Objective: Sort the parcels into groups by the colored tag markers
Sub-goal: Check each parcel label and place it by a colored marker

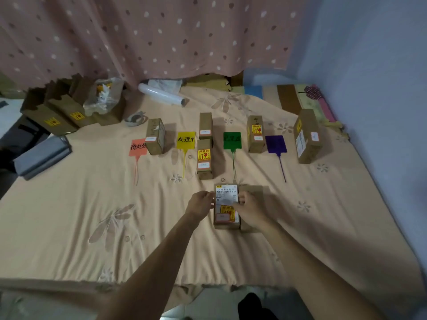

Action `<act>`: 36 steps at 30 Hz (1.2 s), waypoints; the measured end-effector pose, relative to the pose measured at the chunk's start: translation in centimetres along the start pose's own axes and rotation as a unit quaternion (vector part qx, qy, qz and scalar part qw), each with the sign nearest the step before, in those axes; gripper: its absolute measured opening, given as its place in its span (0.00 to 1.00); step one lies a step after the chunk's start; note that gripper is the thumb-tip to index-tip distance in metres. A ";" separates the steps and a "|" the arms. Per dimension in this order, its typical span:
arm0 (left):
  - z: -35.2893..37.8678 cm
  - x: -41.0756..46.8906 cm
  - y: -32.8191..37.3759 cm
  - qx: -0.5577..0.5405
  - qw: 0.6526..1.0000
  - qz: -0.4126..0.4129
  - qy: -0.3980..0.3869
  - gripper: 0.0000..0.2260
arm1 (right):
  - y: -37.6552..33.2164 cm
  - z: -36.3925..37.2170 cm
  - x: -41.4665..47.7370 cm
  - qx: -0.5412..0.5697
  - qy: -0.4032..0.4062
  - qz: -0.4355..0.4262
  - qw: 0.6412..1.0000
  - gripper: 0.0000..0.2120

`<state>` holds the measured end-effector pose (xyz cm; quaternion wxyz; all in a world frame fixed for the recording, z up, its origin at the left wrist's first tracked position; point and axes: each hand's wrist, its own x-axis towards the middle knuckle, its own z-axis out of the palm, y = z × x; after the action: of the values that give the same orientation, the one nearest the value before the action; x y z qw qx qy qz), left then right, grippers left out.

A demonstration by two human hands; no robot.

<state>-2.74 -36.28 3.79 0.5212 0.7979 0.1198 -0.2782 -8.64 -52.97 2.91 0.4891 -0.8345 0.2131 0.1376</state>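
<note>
both hands, left (pixel 200 203) and right (pixel 251 210), grip clamped on labelled parcel (pixel 226 207) sides, on bedsheet (pixel 92 204).

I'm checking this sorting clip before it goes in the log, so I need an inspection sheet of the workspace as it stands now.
Surface: bedsheet, beige with a flower print, wrinkled.
Job's things: red tag, yellow tag, green tag, purple tag in a row; upright parcels stand among them; labelled parcel lies nearest the person.
Clutter: film roll, plastic bag, spare boxes, grey mailers at the left and far edge.
Hands: left hand and right hand grip the labelled parcel's sides.
Cables: nothing seen.
Surroundings: dotted pink curtain, blue wall.
</note>
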 end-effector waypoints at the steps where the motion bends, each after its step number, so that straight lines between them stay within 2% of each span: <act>1: 0.0 -0.1 -0.5 0.004 1.000 -0.004 0.003 0.13 | 0.1 0.4 -0.2 -0.013 -0.003 0.013 1.000 0.09; 3: 0.0 -0.2 -1.6 0.025 1.000 -0.012 0.003 0.15 | 0.1 0.9 -0.5 -0.049 0.000 0.032 0.998 0.20; 4: 0.0 -0.3 -2.2 0.041 0.999 -0.018 -0.005 0.16 | -0.1 1.0 -0.7 -0.051 0.001 0.036 0.998 0.22; 5: 0.1 -0.5 -2.8 0.059 0.998 -0.023 -0.019 0.16 | -0.3 1.3 -0.8 -0.042 0.000 0.039 0.998 0.21; 9: 0.5 -1.7 -4.1 0.066 0.996 -0.025 -0.056 0.12 | -1.2 1.9 -1.1 0.040 0.013 0.068 0.997 0.06; 15: -0.9 -3.6 -3.6 -0.073 0.993 -0.040 -0.082 0.09 | -2.6 2.4 -2.1 0.129 0.058 0.077 0.987 0.06; 21: -3.9 -5.9 -2.2 -0.173 0.984 0.004 -0.052 0.12 | -6.4 3.5 -4.2 0.183 0.141 0.019 0.973 0.10; 24: -6.1 -7.0 -1.9 -0.226 0.972 0.041 -0.050 0.15 | -8.7 3.7 -5.9 0.154 0.158 -0.034 0.975 0.15; 31: -11.0 -9.6 -0.8 -0.353 0.922 0.109 -0.117 0.22 | -14.0 5.2 -11.1 0.152 0.213 -0.156 0.952 0.20; 36: -13.7 -11.9 -0.2 -0.358 0.912 0.148 -0.135 0.21 | -15.3 6.0 -14.2 0.158 0.219 -0.183 0.945 0.23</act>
<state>-8.11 -22.71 14.55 0.8182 0.5217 0.0202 -0.2408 -13.61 -37.98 17.83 0.5727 -0.7806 0.1776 -0.1764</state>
